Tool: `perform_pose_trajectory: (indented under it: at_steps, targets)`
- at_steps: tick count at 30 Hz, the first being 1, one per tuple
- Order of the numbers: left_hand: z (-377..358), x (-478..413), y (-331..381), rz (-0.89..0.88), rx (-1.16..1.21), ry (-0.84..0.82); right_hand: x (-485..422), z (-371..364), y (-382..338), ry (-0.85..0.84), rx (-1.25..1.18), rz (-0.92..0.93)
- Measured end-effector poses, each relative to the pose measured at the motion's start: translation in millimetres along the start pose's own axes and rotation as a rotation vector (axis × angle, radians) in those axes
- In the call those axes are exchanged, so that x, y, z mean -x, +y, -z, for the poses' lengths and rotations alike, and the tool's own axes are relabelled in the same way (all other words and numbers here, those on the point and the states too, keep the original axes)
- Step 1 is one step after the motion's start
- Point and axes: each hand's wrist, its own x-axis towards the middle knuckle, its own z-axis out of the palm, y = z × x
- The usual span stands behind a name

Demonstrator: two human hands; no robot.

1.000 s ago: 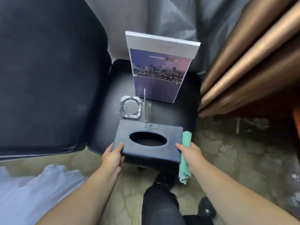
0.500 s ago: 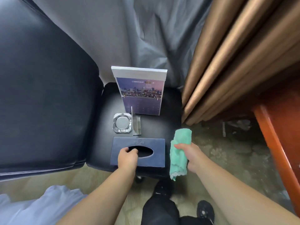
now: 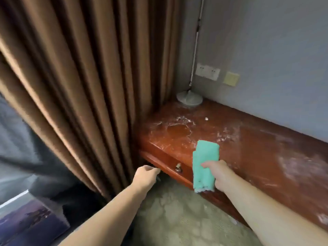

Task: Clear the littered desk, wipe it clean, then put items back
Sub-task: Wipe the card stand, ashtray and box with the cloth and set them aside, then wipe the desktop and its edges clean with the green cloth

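Desk (image 3: 266,148), red wood smeared with white dust, lies just beyond the right hand (image 3: 219,172), which grips a green cloth (image 3: 205,166) over its front edge. Left hand (image 3: 146,176) sits by the desk's near corner with fingers curled; I cannot tell whether it holds anything. Card (image 3: 26,222), well down-left of that hand, is too blurred to read.

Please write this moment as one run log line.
stage: wipe not started | right hand: grips green cloth at desk edge | left hand: loosely curled, empty, beside curtain | desk: white smears, lamp base
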Motion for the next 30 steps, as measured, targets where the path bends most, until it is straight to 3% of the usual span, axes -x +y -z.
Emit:
perform_pose_trajectory:
  at_steps: [8, 13, 18, 25, 30]
  targets:
    - [-203.3, 34.5, 70.5, -0.158, -0.201, -0.246, -33.7, 223.0, 29.0, 0.378, -0.243, 0.000]
    - [-357.0, 84.8, 78.2, -0.117, -0.265, -0.512, -43.2, 381.4, 50.5, 0.518, -0.355, -0.030]
    - [-482.1, 132.8, 82.6, -0.070, -0.266, -0.643, -47.9, 526.2, 80.1, 0.739, -0.354, -0.128]
    - [-559.9, 170.1, 58.9, 0.015, -0.326, -0.701, -21.7, 643.9, 126.9, 1.009, -0.320, -0.322]
    - [-588.9, 173.5, 46.2, 0.077, -0.274, -0.667, -14.8, 664.5, 151.6, 0.997, -0.202, -0.507]
